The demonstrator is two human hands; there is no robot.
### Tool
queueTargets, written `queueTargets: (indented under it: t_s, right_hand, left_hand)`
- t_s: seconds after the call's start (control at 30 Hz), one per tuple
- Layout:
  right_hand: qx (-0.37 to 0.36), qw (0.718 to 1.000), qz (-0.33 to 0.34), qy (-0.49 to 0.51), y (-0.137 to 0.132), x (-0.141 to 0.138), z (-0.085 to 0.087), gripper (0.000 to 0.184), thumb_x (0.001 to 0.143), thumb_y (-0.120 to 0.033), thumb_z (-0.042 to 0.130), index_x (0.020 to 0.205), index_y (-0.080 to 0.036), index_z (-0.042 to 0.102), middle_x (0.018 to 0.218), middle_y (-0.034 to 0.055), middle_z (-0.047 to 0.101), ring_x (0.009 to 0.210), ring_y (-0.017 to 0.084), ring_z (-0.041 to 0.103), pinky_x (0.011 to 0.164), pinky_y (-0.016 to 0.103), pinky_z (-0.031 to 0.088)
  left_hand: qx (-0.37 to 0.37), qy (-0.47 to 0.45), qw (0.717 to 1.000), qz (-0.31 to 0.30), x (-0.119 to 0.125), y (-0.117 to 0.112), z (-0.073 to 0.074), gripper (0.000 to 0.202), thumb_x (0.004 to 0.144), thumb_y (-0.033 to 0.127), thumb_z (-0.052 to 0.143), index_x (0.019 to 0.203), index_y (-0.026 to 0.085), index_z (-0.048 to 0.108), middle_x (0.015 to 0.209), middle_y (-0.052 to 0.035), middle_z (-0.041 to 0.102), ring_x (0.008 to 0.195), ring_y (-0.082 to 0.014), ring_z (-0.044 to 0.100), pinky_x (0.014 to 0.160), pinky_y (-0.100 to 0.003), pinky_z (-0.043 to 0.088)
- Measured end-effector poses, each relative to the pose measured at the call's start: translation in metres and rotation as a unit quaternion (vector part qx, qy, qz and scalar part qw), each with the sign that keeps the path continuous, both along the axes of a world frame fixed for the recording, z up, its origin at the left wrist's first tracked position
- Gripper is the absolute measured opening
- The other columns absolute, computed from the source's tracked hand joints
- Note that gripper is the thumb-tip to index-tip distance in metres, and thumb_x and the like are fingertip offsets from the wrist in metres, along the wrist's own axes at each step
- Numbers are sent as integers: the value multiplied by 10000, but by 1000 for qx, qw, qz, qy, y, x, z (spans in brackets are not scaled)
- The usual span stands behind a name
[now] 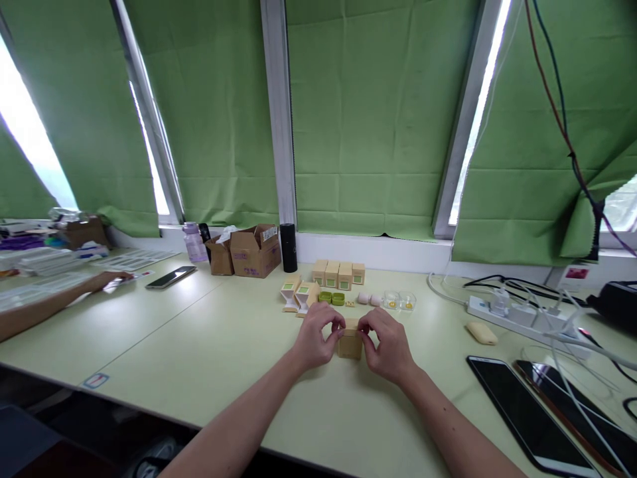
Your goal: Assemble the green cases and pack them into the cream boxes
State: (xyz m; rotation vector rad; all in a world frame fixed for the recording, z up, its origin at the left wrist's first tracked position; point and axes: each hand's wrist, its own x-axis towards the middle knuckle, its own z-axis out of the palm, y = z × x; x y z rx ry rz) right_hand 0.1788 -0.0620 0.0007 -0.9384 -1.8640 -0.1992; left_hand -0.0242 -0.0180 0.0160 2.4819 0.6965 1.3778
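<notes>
A small brown cardboard box stands on the table between my two hands. My left hand pinches its upper left edge, thumb and fingertips together. On the opposite side my right hand grips the upper right edge in the same way. Just beyond are two partly folded boxes with white insides, and two green square cups. Tiny yellow pieces lie beside the cups. Two pale pink lumps and clear round containers with something yellow inside sit behind my right hand.
Several closed small boxes stand in a row near the wall. A black cylinder and an open carton are at the back left. At right lie a power strip, cables and a dark tablet. Another person's arm reaches in at far left.
</notes>
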Motion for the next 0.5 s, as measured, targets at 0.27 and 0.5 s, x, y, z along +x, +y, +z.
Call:
queueTargets:
  t_s: [0.27, 0.5]
  right_hand:
    - [-1, 1000, -1, 3, 1, -1, -1, 164, 813, -61, 569, 852, -220, 560, 765, 21, 619, 743, 195, 537, 649, 308, 396]
    - [-9, 1000, -4, -8, 1, -1, -1, 161, 808, -60, 566, 844, -217, 561, 760, 27, 622, 741, 196, 535, 643, 311, 399]
  left_hand:
    - [22, 0, 1000, 13, 0, 2, -6, 121, 770, 91, 618, 801, 208, 620, 669, 4, 590, 712, -185, 514, 789, -379, 400]
    - [22, 12, 1000, 16, 0, 2, -6, 117, 759, 98, 607, 784, 211, 598, 660, 3, 583, 696, -184, 525, 786, -381, 405]
